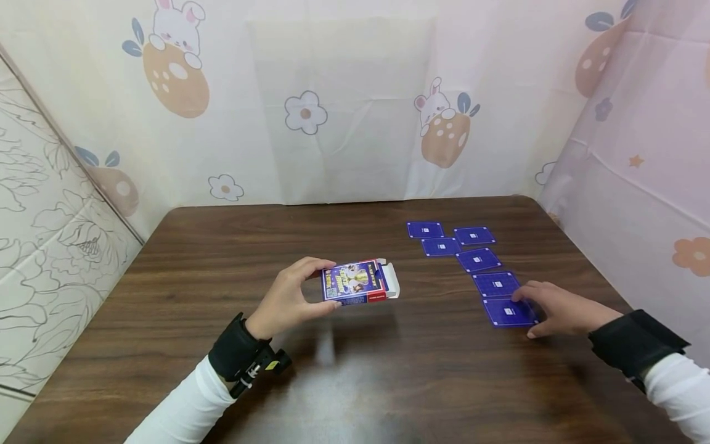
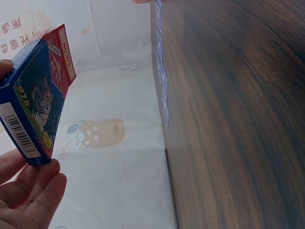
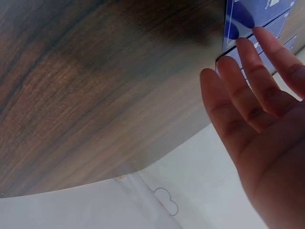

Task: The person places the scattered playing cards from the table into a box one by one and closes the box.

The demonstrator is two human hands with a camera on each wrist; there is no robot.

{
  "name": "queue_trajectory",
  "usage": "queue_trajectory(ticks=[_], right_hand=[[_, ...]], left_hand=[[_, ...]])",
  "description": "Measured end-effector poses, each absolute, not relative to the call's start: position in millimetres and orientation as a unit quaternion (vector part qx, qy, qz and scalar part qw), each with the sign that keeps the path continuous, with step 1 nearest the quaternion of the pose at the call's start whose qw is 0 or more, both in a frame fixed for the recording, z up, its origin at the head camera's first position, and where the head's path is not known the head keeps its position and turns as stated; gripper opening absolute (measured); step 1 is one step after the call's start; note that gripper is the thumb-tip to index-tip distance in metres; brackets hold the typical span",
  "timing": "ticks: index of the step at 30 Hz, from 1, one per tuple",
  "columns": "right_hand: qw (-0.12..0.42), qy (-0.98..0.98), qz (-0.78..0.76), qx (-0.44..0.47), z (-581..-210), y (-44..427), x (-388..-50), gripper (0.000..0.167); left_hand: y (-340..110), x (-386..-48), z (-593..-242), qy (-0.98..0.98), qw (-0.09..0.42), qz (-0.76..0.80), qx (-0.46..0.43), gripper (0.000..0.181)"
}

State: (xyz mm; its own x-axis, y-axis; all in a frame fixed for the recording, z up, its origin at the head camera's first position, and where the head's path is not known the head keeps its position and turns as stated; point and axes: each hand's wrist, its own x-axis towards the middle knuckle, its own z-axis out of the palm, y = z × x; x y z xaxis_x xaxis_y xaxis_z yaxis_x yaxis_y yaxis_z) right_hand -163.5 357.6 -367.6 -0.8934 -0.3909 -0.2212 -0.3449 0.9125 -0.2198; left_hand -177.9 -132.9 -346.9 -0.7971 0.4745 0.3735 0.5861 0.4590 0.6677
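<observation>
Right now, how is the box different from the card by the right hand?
The box is thick; the card is thin and flat. The left hand holds the box up; the card lies on the table. The box has colourful pictures; the card's top is mostly blue with a small white mark. Both have blue and white on them.

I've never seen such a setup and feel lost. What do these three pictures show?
There is no machine, only a person's left hand and right hand. The wide picture comes from a camera on the head; the others from one on each wrist, so the table looks tilted. Six blue cards lie on the table. The left hand has an open box in its grip, above the table. The right hand is at the nearest card; whether it touches is hard to tell.
</observation>
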Motion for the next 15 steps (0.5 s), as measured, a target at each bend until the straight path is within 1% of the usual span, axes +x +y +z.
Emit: queue_trajectory(ticks=[8,15], right_hand=[[0.128,0.967,-0.103,-0.195,-368.5,358.3,-161.9,0.045],[0.126,0.965,-0.111,-0.2,-369.1,360.2,-160.8,0.044]], left_hand=[[-132.3,-177.8,-345.8,-0.851,0.066,-0.415,-0.314,0.059],[-132.9,-177.9,-346.0,-0.854,0.064,-0.412,-0.312,0.059]])
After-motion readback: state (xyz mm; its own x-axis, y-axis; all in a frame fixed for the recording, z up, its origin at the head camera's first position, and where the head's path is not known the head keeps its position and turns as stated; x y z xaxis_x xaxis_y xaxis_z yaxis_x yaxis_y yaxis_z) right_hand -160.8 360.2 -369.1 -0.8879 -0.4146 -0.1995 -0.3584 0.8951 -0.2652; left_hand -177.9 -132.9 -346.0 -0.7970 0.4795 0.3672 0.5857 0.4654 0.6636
